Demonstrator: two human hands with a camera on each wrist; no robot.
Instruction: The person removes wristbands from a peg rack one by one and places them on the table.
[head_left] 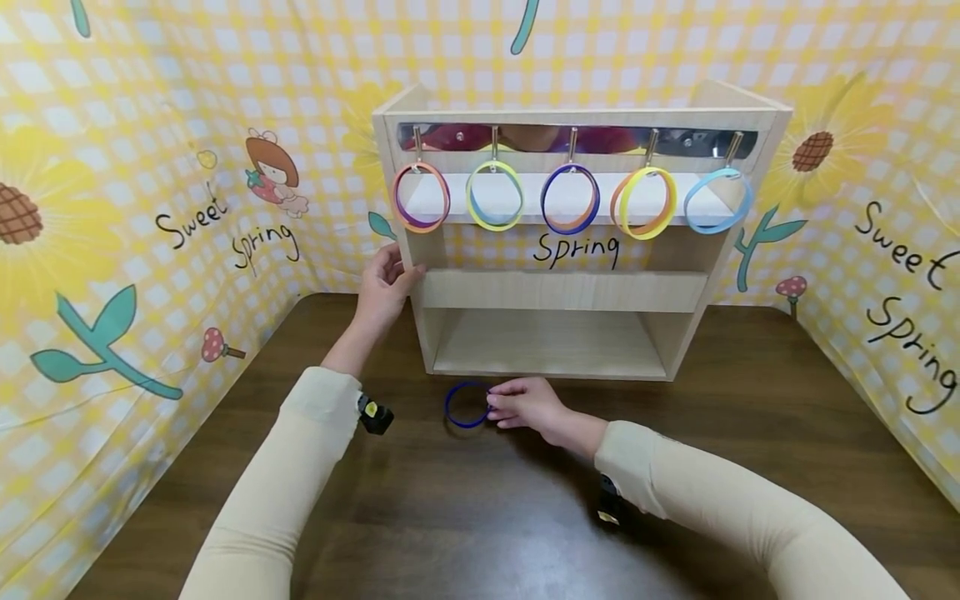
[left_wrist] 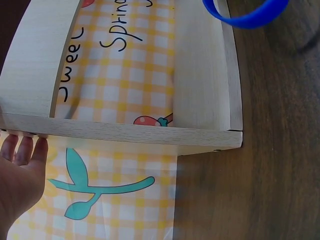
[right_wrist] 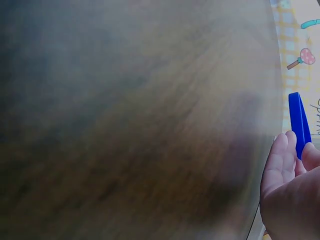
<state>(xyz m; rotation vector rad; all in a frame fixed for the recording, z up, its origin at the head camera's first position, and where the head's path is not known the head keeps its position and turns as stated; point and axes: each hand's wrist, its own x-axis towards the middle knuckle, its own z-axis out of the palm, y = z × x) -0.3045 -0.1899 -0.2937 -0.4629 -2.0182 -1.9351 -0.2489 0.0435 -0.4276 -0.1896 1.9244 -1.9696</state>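
Note:
My right hand [head_left: 532, 408] pinches the right side of a blue wristband [head_left: 447, 407] between thumb and fingers, low in front of the wooden rack [head_left: 562, 292]. In the right wrist view the same blue wristband [right_wrist: 298, 117] stands out from between the fingertips. My left hand [head_left: 384, 287] holds the rack's left side panel, thumb at its front edge. In the left wrist view the fingers [left_wrist: 39, 152] press on the panel's outer face; the thumb is hidden there. Several coloured wristbands hang from hooks, including an orange and purple pair [head_left: 397, 208] and a blue and orange pair [head_left: 545, 208].
Further wristbands hang in a yellow-green and blue pair [head_left: 469, 200], a yellow and orange pair [head_left: 671, 208] and light blue [head_left: 750, 204]. A metal strip [head_left: 615, 137] carries the hooks. The dark wooden table [head_left: 450, 517] meets a checked, flower-printed cloth [head_left: 97, 275] around it.

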